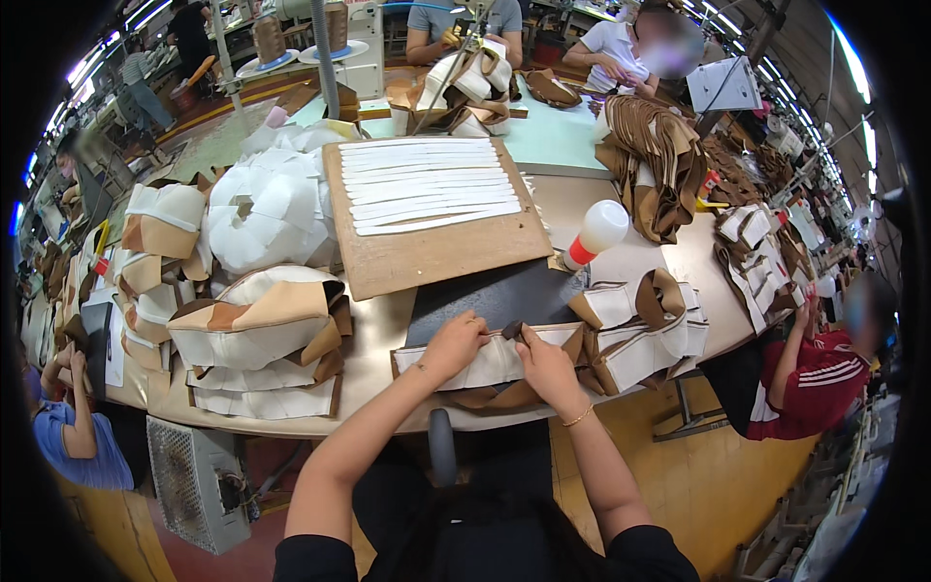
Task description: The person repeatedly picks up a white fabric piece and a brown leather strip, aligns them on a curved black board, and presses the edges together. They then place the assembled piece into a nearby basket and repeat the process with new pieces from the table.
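A long piece of brown leather with a white backing (497, 365) lies along the near edge of the table in front of me. My left hand (459, 346) is closed with its fingertips at the upper edge of this piece. My right hand (548, 369) is closed on the same edge a little to the right. A small dark brown flap or scrap (512, 330) shows at the right fingertips; I cannot tell whether it is part of the piece. Under and beyond the work lies a dark sheet (485, 303).
Behind the sheet rests a brown board (436, 257) with several white strips (432, 184). A white bottle with a red band (596, 233) stands to its right. Leather pieces are stacked at left (257, 339) and right (645, 330). Co-workers sit around.
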The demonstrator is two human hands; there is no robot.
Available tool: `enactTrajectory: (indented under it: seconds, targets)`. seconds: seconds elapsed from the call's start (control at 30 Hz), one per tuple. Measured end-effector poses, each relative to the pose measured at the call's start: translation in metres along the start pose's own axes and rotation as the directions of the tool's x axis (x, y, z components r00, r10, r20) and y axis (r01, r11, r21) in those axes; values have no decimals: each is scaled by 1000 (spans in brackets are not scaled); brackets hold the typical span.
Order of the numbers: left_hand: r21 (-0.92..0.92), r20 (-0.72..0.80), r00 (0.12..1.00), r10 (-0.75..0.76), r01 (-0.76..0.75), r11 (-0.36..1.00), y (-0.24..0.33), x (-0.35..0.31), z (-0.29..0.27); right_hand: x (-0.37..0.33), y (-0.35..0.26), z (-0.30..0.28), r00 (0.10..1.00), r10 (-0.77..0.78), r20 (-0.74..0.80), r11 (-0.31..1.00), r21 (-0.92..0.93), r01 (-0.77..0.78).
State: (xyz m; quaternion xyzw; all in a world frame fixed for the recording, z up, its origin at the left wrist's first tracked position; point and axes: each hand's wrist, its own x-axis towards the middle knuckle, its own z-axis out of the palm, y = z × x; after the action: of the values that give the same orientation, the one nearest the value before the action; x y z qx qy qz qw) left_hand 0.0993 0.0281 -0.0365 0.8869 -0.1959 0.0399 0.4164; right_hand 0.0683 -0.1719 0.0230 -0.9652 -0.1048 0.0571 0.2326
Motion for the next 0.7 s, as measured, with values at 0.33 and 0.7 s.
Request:
enactTrajectory:
  seconds: [0.33,0.7]
  targets:
    - [489,87,967,240,-252,835,5,-24,-27,13,-36,-10,928,-49,-370,943,288,165]
    - [266,-68,992,103,-81,961,4,-29,-21,8,-29,11,999,-41,25,999,-10,41]
